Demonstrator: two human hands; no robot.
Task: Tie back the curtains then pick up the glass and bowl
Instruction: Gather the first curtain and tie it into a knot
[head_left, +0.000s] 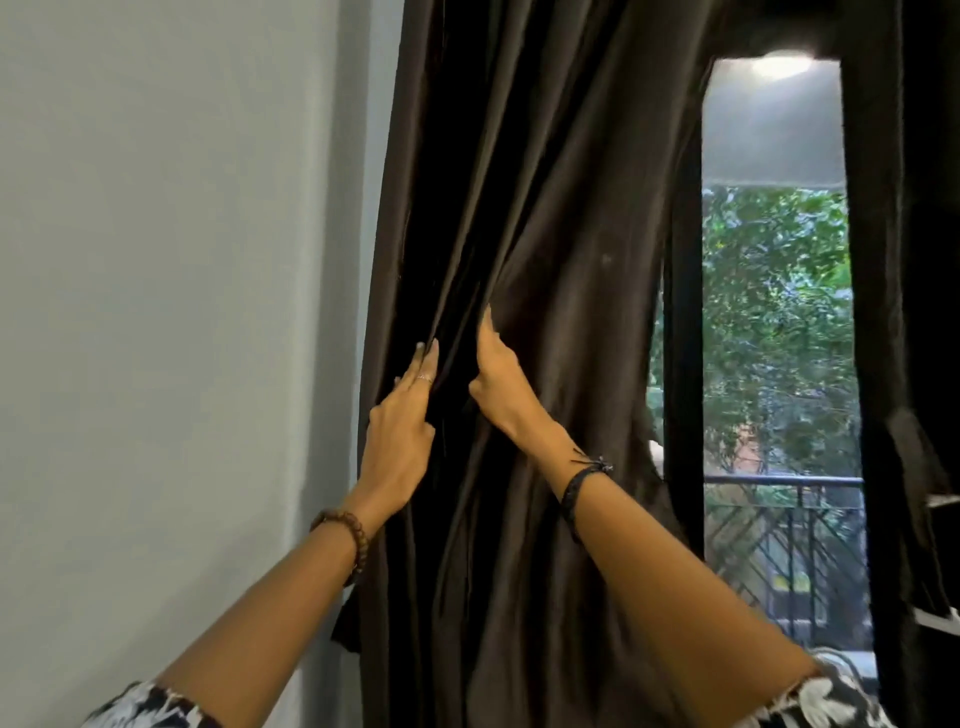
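A dark brown curtain (545, 218) hangs in gathered folds left of the window opening. My left hand (400, 431) lies against its left folds with fingers straight, the tips tucked into a pleat. My right hand (498, 379) reaches into the middle folds, index finger pointing up and the other fingers buried in the cloth, so its hold is hidden. A second dark curtain (914, 312) hangs along the right edge. No glass or bowl is in view.
A pale grey wall (171, 312) fills the left half. Between the curtains the window (774, 332) shows green trees and a black balcony railing (779, 545). A dark window frame bar (683, 364) stands just right of the gathered curtain.
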